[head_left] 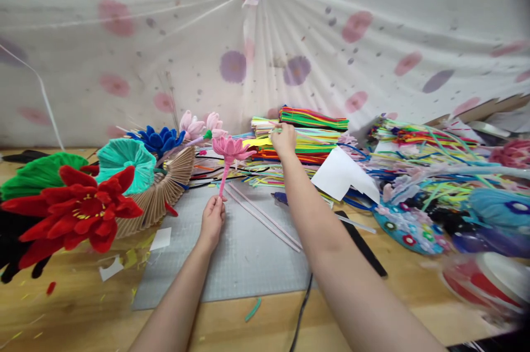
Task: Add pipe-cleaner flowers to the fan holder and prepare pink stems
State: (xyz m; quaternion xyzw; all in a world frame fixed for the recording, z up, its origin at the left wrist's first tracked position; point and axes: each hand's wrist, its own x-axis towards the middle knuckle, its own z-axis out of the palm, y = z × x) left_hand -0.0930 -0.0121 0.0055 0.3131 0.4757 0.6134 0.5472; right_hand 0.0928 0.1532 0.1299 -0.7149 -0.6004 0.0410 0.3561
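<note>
Upright in my left hand (212, 218) is a pink pipe-cleaner flower (231, 150), gripped by its wrapped stem above a grey cutting mat (248, 263). My right hand (284, 139) reaches farther forward to the stacked bundles of coloured pipe cleaners (312, 120). Its fingers are bent together at the pale and yellow ones; what lies between the fingertips is too small to make out. Two pale pink pipe cleaners (265, 214) lie slantwise on the mat, between my arms.
At left stand a red flower (89, 205), a turquoise ruffled piece (126, 167), a blue flower (159, 141) and a pleated tan fan (169, 189). White paper (337, 172) and a black strip (364, 250) lie right of my right arm. A dark cable (304, 308) crosses the front edge.
</note>
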